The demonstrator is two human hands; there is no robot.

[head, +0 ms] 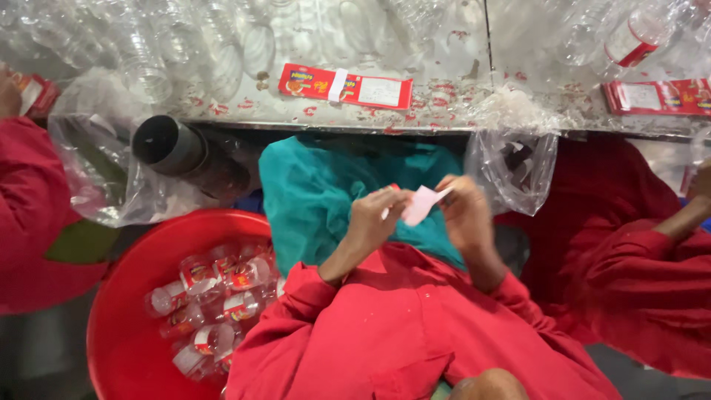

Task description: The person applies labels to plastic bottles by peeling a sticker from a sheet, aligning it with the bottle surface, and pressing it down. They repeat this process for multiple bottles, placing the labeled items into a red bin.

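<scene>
Many labelled bottles (215, 304) lie in a red tub (122, 333) beside the desk (444, 111). Left hand (374, 218) and right hand (465, 211) pinch one white label (421, 204) over teal cloth (318, 185), grip clamped.

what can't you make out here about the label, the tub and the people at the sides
- Head view: the pale label shows only its blank side; the left hand and right hand cover its ends.
- Red tub: cut off by the bottom edge and the red sleeve.
- Neighbours' hands: cut off by the left and right edges.
</scene>
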